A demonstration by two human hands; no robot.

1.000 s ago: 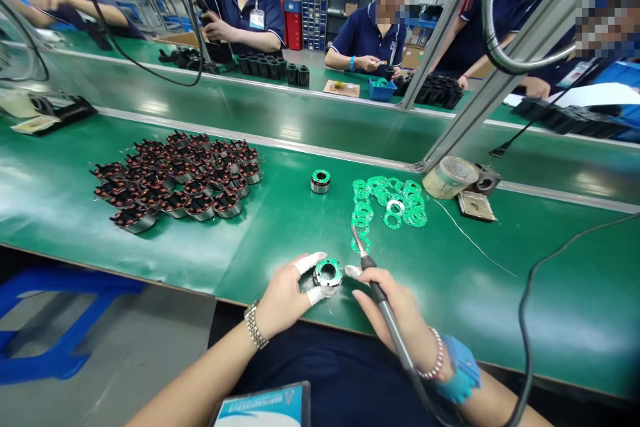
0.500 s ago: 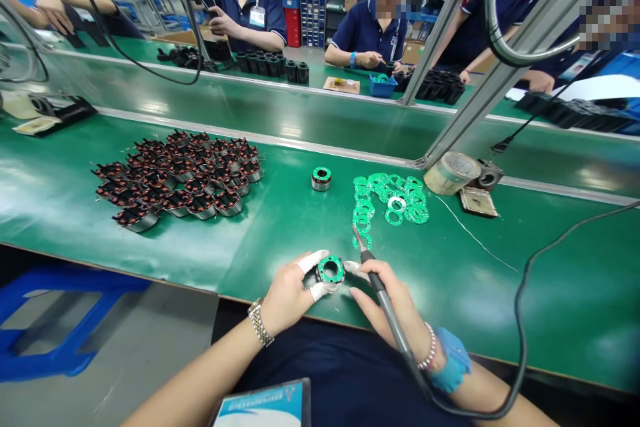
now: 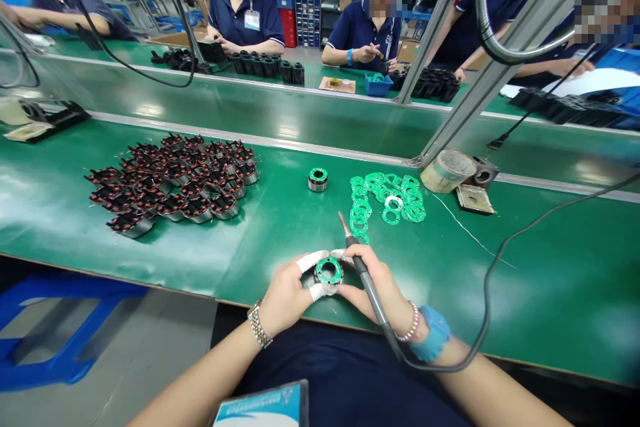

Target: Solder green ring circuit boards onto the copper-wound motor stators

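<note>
My left hand (image 3: 291, 290), with white covers on thumb and forefinger, grips the left side of a round motor stator (image 3: 329, 271) topped by a green ring board. Around a dark soldering iron (image 3: 371, 293) my right hand (image 3: 375, 283) is closed, its fingertips also touching the stator's right side. The iron's tip points up and away, off the stator. Behind stands another stator with a green ring (image 3: 317, 179). Green ring boards (image 3: 360, 207) lie in a loose cluster to its right.
Many wire-wound stators (image 3: 173, 180) crowd the left of the green table (image 3: 280, 227). A round tub (image 3: 448, 171) and a small square tin (image 3: 475, 199) stand at the right. The iron's cable (image 3: 487, 293) loops across the right side. Co-workers sit beyond the divider.
My right hand has moved left, bringing its fingers onto the stator's right side. The iron has shifted left with it. The stator stays in my left hand.
</note>
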